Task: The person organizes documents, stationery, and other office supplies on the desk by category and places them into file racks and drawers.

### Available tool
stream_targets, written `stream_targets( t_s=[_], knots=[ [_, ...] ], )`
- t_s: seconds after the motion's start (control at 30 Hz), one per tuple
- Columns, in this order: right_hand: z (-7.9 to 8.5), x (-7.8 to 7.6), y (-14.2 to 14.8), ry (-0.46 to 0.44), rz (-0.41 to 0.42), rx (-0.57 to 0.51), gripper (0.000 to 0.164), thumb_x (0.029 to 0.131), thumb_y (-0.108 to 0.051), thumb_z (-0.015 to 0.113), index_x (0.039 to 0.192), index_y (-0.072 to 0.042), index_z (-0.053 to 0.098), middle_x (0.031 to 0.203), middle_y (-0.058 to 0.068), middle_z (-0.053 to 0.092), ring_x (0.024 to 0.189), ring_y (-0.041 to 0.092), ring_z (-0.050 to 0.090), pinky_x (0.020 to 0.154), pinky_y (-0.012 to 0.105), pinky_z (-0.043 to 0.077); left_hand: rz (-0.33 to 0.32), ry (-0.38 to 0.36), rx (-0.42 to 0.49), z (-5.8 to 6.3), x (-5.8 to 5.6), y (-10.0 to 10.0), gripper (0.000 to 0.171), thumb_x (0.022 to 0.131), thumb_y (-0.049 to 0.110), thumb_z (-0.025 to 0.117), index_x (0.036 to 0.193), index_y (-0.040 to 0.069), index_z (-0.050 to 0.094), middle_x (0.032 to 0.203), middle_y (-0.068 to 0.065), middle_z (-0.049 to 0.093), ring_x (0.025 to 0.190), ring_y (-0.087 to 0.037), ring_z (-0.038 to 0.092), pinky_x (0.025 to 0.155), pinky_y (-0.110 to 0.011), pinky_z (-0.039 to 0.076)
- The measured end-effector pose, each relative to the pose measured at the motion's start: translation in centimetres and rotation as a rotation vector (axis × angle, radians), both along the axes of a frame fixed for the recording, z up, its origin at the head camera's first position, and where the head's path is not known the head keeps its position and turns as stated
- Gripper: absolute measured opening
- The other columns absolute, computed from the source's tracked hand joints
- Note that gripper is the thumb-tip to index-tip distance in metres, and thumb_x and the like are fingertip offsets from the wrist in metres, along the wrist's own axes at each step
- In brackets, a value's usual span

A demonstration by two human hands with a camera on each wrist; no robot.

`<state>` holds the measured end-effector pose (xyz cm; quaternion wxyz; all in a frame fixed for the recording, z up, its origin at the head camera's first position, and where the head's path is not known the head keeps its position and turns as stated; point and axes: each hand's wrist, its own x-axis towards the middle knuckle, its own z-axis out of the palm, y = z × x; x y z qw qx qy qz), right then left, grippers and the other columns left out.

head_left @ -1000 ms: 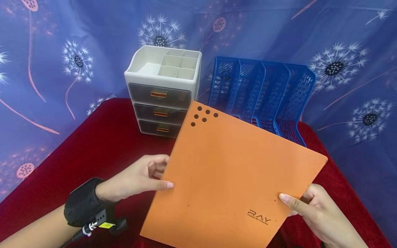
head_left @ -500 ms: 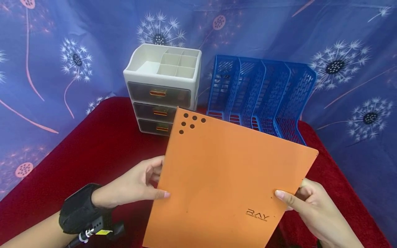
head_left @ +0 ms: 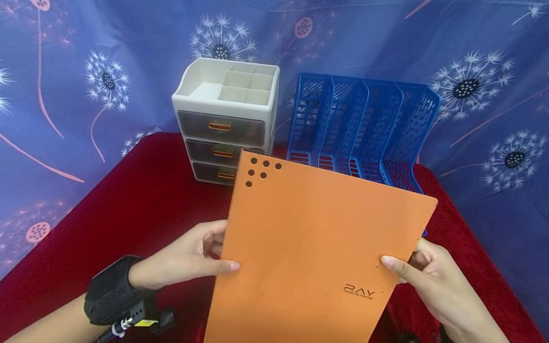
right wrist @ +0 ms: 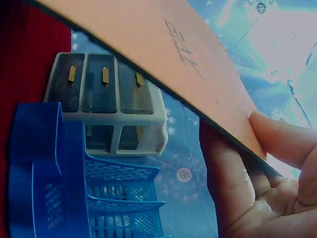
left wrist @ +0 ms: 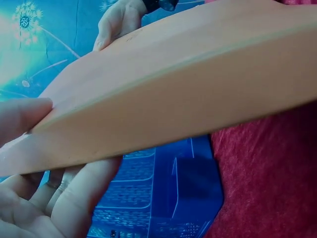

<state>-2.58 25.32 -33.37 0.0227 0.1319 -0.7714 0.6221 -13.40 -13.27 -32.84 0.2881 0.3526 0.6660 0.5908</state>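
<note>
Held up over the table, tilted, is an orange binder (head_left: 309,238) with dark round dots at one corner and the word RAY printed low on its cover. My left hand (head_left: 184,257) grips its left edge, thumb on the cover and fingers behind. On the right edge my right hand (head_left: 437,281) pinches it the same way. The left wrist view shows the binder's wide spine (left wrist: 173,104) between my thumb and fingers. From the right wrist, its thin edge and printed cover (right wrist: 163,49) are seen. The binder's lower end runs out of the head view.
A white desk organizer (head_left: 225,105) with three grey drawers stands at the back of the red-covered table (head_left: 141,190). Right of it is a blue mesh file rack (head_left: 364,124) with several upright slots; the binder hides part of its front. A blue dandelion-patterned curtain (head_left: 141,38) hangs behind.
The binder has swung to a more upright angle, its dotted corner shifting left and down. Its right corner has moved left and slightly up. Both hands keep their hold.
</note>
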Motion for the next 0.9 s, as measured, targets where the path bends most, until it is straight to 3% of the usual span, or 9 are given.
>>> stream_targets(
  t_s=[0.2, 0.37, 0.5, 0.73, 0.9],
  knots=[
    [0.5, 0.0, -0.4, -0.013, -0.085, 0.087, 0.028, 0.092, 0.008, 0.050, 0.118, -0.002, 0.056, 0.095, 0.016, 0.070, 0.087, 0.023, 0.069, 0.069, 0.032, 0.053, 0.026, 0.002, -0.030, 0.3, 0.3, 0.1, 0.054, 0.083, 0.006, 0.069, 0.131, 0.002, 0.044, 0.117, -0.015, 0.064, 0.096, -0.029, 0.066, 0.078, -0.040, 0.053],
    [0.3, 0.3, 0.1, -0.068, -0.139, 0.023, 0.027, 0.092, 0.007, 0.051, 0.116, -0.001, 0.059, 0.097, 0.016, 0.070, 0.092, 0.021, 0.068, 0.076, 0.026, 0.050, 0.014, 0.041, 0.006, 0.2, 0.6, 0.4, 0.057, 0.083, 0.004, 0.068, 0.134, 0.002, 0.041, 0.121, -0.015, 0.062, 0.097, -0.028, 0.066, 0.078, -0.039, 0.053],
    [-0.2, 0.7, 0.8, -0.061, -0.136, -0.040, 0.030, 0.092, 0.010, 0.048, 0.118, -0.001, 0.059, 0.098, 0.014, 0.070, 0.093, 0.018, 0.067, 0.077, 0.025, 0.048, -0.001, 0.034, 0.036, 0.0, 0.8, 0.6, 0.059, 0.084, 0.001, 0.067, 0.135, 0.003, 0.040, 0.123, -0.016, 0.061, 0.100, -0.028, 0.065, 0.079, -0.038, 0.053],
    [-1.0, 0.2, 2.5, 0.077, 0.042, -0.314, 0.039, 0.091, 0.021, 0.034, 0.118, 0.004, 0.056, 0.104, 0.009, 0.068, 0.092, 0.018, 0.066, 0.069, 0.029, 0.051, 0.025, 0.026, 0.053, 0.1, 1.2, 0.7, 0.058, 0.084, 0.001, 0.067, 0.135, 0.002, 0.041, 0.121, -0.017, 0.061, 0.100, -0.028, 0.065, 0.078, -0.038, 0.053],
    [-1.3, -0.1, 3.0, 0.137, 0.163, -0.488, 0.044, 0.090, 0.025, 0.026, 0.116, 0.005, 0.056, 0.106, 0.011, 0.067, 0.096, 0.021, 0.064, 0.074, 0.032, 0.053, 0.072, 0.065, 0.034, 0.5, 1.5, 0.7, 0.058, 0.084, 0.003, 0.068, 0.136, 0.004, 0.042, 0.120, -0.015, 0.062, 0.099, -0.026, 0.066, 0.079, -0.036, 0.053]
  ],
)
